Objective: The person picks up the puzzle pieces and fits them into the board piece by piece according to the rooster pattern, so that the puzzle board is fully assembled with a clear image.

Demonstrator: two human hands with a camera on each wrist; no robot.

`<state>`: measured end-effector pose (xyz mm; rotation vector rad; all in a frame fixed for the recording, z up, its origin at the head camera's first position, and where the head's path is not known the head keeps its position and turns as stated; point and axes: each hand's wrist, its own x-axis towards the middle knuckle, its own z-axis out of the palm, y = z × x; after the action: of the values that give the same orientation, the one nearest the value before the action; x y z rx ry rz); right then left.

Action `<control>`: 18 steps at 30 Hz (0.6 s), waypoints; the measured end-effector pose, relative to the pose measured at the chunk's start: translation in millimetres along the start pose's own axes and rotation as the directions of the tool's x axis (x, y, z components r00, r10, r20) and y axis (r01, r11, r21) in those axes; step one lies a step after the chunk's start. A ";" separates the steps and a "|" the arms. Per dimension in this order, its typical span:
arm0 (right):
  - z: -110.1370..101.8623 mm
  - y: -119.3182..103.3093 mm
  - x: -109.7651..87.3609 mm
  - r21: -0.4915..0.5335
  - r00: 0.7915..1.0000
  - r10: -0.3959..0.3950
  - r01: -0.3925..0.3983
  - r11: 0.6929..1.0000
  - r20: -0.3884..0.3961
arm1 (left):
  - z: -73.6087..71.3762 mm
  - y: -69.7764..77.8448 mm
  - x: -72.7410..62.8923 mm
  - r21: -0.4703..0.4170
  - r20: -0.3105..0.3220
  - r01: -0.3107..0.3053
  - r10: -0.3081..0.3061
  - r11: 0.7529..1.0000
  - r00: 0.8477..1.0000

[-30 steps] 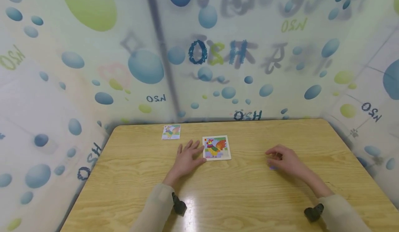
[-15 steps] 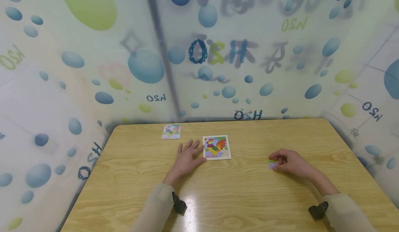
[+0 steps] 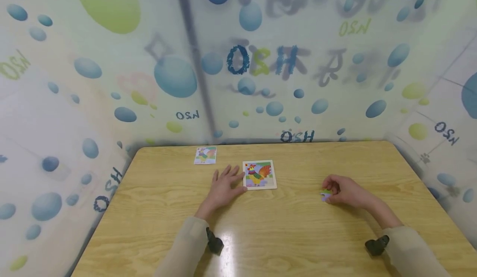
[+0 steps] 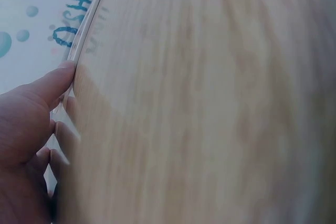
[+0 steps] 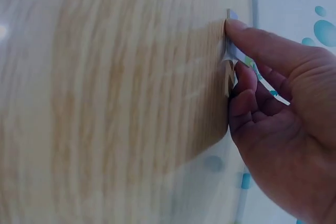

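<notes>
In the head view, a square jigsaw puzzle in a white frame [image 3: 261,188] lies mid-table, showing a colourful rooster; a pale patch shows at its lower right. My left hand [image 3: 222,189] rests with spread fingers at the frame's left edge, its thumb at the lower left corner. Off to the right, my right hand [image 3: 345,192] pinches a small green and lilac puzzle piece [image 3: 325,196] between thumb and curled fingers. The right wrist view has the thumb [image 5: 268,45] pressed on the piece, close over the tabletop, with the fingers partly hiding it.
A square picture card [image 3: 205,155] with the same rooster lies near the table's back edge, left of the puzzle. Patterned walls enclose the wooden table [image 3: 290,235] at the back and sides. Each wrist carries a small black camera.
My right hand has shifted slightly right, and the puzzle piece, mostly hidden under its fingers before, now shows between thumb and fingers. The left hand and puzzle frame stay in place.
</notes>
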<state>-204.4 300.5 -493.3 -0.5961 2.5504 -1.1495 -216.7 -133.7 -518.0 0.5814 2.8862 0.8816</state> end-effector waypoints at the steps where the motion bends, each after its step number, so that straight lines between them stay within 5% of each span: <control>1: -0.2 -0.4 0.0 0.003 1.000 -0.001 0.001 1.000 0.000 | 0.1 0.4 0.2 0.000 0.000 0.000 0.000 1.000 1.000; 8: 1.3 -2.8 2.7 -0.024 0.997 0.034 -0.035 0.999 -0.064 | -0.9 2.5 -0.3 0.000 0.002 0.004 -0.004 1.000 1.000; 18: 16.4 -7.5 18.2 -0.025 0.988 -0.033 0.030 0.999 -0.148 | -2.1 3.4 -1.7 -0.028 -0.010 -0.002 0.002 1.000 1.000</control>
<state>-211.7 276.8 -499.7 -0.5780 2.6910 -1.2193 -214.3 -132.9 -514.5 0.5793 2.8773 0.9261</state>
